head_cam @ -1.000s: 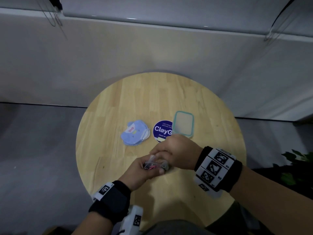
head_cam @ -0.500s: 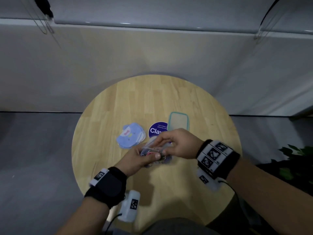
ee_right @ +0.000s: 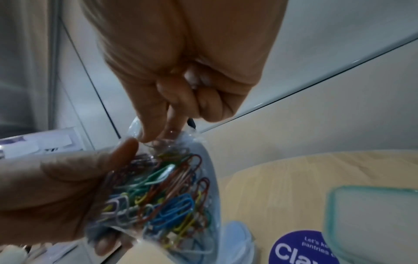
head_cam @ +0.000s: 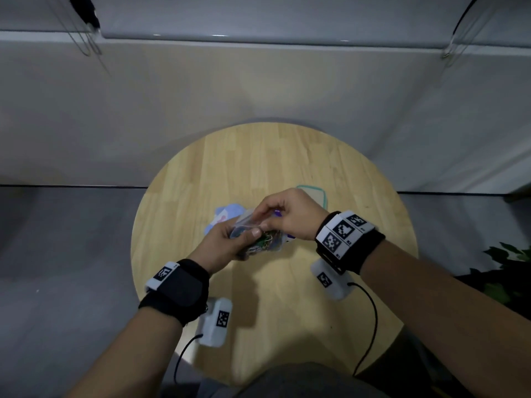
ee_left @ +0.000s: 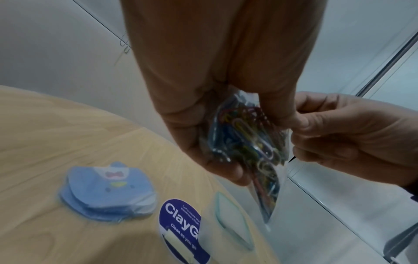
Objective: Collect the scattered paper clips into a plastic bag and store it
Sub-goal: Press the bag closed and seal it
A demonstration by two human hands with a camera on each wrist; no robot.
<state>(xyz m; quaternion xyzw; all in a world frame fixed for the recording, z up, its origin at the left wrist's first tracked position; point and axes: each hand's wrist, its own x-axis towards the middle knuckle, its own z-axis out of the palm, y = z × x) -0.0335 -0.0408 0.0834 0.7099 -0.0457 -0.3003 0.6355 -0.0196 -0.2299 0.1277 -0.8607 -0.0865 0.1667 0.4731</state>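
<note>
A small clear plastic bag (head_cam: 265, 241) (ee_left: 251, 146) (ee_right: 162, 192) full of coloured paper clips (ee_right: 167, 200) is held above the round wooden table (head_cam: 287, 168). My left hand (head_cam: 230, 244) (ee_left: 217, 107) cups the bag from below, thumb across its front. My right hand (head_cam: 283, 216) (ee_right: 172, 107) pinches the bag's top edge with thumb and fingertips. No loose clips show on the table.
On the table beyond the hands lie a blue animal-shaped notepad (ee_left: 108, 192) (head_cam: 222, 215), a round purple sticker (ee_left: 181, 225) (ee_right: 300, 248) and a green-rimmed rectangular lid (ee_right: 373, 219) (head_cam: 316, 193). A plant (head_cam: 508, 262) stands at the right. Walls surround the table.
Both hands have lifted the bag and carried it away from me, over the sticker. The right hand stays at the bag's top edge.
</note>
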